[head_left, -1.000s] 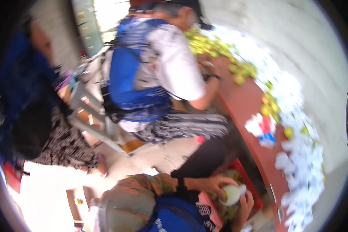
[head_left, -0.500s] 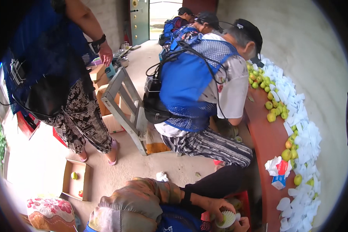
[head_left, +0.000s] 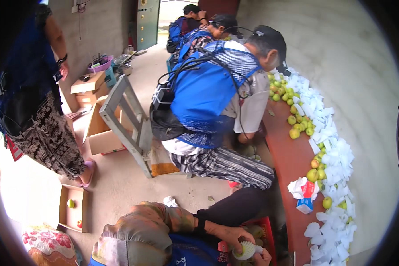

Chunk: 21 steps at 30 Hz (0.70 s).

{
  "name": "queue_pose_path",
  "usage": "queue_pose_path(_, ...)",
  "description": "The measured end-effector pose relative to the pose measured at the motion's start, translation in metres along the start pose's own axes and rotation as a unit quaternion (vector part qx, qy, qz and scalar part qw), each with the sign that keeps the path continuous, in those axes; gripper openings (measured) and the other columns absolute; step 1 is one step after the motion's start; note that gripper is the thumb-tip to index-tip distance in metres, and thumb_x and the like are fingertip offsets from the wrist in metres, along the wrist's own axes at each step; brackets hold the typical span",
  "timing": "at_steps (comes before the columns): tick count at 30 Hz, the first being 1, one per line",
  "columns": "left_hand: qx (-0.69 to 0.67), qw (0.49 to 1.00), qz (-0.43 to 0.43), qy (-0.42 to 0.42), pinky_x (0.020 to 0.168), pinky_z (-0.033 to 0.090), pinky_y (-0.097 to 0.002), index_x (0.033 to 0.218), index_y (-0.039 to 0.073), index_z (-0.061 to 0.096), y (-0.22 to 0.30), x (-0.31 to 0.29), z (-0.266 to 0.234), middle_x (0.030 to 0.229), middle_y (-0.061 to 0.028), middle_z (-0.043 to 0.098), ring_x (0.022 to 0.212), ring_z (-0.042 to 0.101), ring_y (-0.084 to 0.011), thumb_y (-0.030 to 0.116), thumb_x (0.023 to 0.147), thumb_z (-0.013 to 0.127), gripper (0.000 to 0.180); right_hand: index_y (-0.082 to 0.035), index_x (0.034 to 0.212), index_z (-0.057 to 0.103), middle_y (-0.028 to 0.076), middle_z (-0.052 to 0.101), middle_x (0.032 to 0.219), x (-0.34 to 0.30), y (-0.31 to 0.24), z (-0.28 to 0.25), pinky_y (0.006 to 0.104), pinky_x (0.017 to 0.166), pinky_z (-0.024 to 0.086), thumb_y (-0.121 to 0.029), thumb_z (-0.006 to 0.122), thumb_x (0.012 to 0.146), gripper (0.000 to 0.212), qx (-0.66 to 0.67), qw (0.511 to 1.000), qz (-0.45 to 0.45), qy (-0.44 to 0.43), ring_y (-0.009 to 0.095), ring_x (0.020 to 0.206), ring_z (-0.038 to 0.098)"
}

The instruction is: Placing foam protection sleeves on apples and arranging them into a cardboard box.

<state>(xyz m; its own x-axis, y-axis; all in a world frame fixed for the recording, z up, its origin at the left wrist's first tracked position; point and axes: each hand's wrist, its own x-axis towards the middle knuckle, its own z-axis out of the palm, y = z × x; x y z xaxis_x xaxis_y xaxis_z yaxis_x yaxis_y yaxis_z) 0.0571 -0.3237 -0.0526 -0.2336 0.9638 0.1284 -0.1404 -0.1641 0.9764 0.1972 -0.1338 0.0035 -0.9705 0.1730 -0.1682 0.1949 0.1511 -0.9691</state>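
Observation:
At the bottom of the view my left hand (head_left: 239,237) curls its fingers round a round green fruit (head_left: 240,256) that sits partly inside a white foam net (head_left: 249,249). My right hand (head_left: 264,257) is closed at the other end of that net, its fingers partly cut off by the lower edge. My left arm, in a patterned sleeve (head_left: 139,228) with a dark wristband, reaches across the lower view. Just beyond my hands stands a red crate (head_left: 267,224) holding more fruit, largely hidden by my hands.
A long reddish-brown table (head_left: 292,159) runs along the right, bearing green fruit (head_left: 299,126) and heaped white foam nets (head_left: 330,155). A person in a blue vest (head_left: 204,99) sits ahead, near a wooden chair (head_left: 137,122). Another person (head_left: 35,88) stands left, beyond a shallow box (head_left: 73,206).
The whole scene has shifted left in the view as my head turned. The standing person has moved left with the arm lowered. Both my hands are still on the netted fruit.

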Motion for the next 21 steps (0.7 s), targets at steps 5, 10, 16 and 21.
queue_pose_path(5, -0.007, 1.0, -0.029, -0.01, 0.091, 0.046, -0.0273, 0.134, 0.003, 0.047, -0.001, 0.01, 0.004, 0.114, -0.0054, 0.059, 0.104, 0.055, -0.0123, 0.006, 0.074, 0.073, 0.065, 0.004, 0.1, 0.062, 0.006, 0.064, 0.094, -0.006, 0.008, -0.001, 0.0285, 0.078, 0.048, -0.007, 0.057, 0.087, 0.018, 0.064, 0.997, -0.029, 0.037, 0.016, 0.086, 0.06)
queue_pose_path(10, -0.033, 0.998, -0.059, -0.02, 0.088, 0.047, -0.0266, 0.136, 0.004, 0.047, 0.007, 0.014, 0.006, 0.112, -0.0047, 0.06, 0.102, 0.056, -0.0119, 0.004, 0.076, 0.072, 0.065, 0.002, 0.109, 0.059, 0.008, 0.062, 0.099, -0.015, -0.02, 0.003, 0.029, 0.086, 0.045, -0.009, 0.057, 0.089, 0.023, 0.002, 0.999, -0.032, 0.023, 0.018, 0.095, 0.058)
queue_pose_path(16, 0.006, 0.995, -0.103, 0.006, 0.086, 0.05, -0.0288, 0.132, 0.005, 0.049, -0.003, 0.036, -0.003, 0.113, -0.0067, 0.06, 0.103, 0.058, -0.0144, 0.005, 0.075, 0.073, 0.062, -0.002, 0.124, 0.047, 0.01, 0.055, 0.116, 0.013, 0.044, -0.008, 0.0311, 0.092, 0.043, -0.011, 0.061, 0.08, 0.047, 0.113, 0.993, -0.034, -0.001, 0.017, 0.106, 0.054)
queue_pose_path(21, 0.235, 0.967, -0.077, 0.063, 0.088, 0.049, -0.033, 0.124, 0.0, 0.054, -0.015, 0.057, 0.0, 0.108, -0.014, 0.063, 0.101, 0.061, -0.0236, 0.018, 0.071, 0.074, 0.059, -0.002, 0.121, 0.042, 0.009, 0.054, 0.108, 0.03, 0.045, 0.01, 0.0307, 0.084, 0.049, -0.01, 0.074, 0.065, 0.065, 0.1, 0.993, 0.001, 0.065, 0.017, 0.097, 0.057)
